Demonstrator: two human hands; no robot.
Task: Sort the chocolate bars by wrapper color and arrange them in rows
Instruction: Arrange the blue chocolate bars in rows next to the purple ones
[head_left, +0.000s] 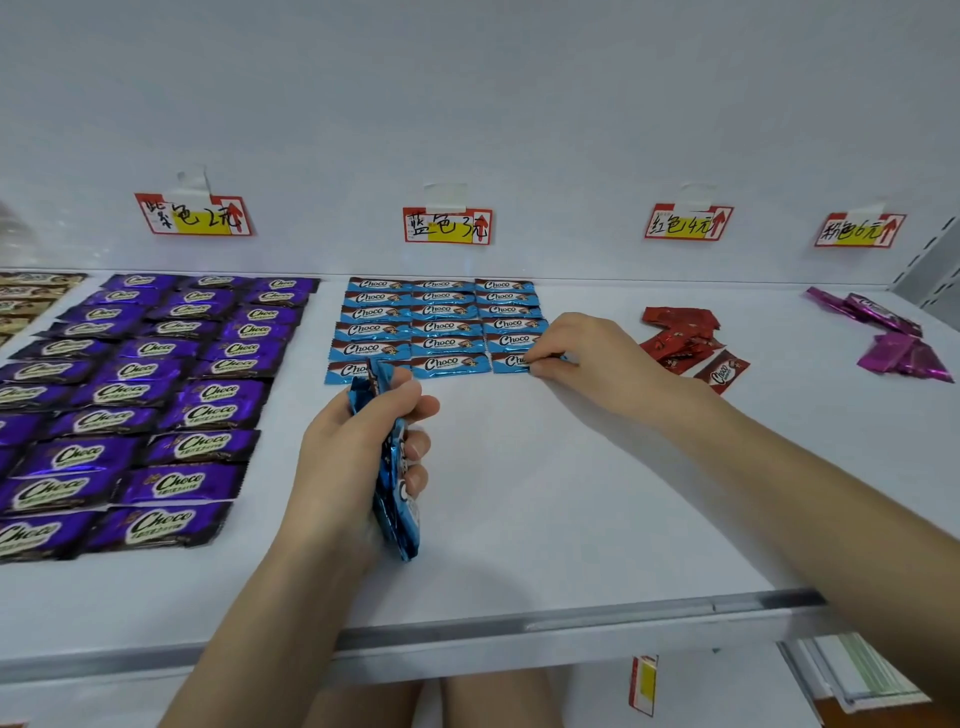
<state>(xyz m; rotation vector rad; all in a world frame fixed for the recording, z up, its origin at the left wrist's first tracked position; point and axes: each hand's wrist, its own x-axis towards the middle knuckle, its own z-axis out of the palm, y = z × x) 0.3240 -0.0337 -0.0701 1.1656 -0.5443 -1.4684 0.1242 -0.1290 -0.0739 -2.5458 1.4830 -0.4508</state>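
1. The blue bar (508, 362) lay flat on the shelf (519, 493), at the right end of the nearest blue row.
2. Our right hand (587, 353) pinched its right end, fingers (545, 358) together on the wrapper. We think this was to set it straight next to the bar beside it.
3. Our left hand (353, 457) had its fingers curled tight round a bunch of blue bars (397, 499). It was near the rows, so the next bar was close by.
4. The blue rows (441, 325) sat three across under the blue label (447, 226). They filled the back of the shelf, and the front had room left.
5. The purple bars (156, 389) on the left lay in neat rows.
6. The red bars (680, 338) and pink bars (893, 343) on the right were in loose piles, not yet in rows.
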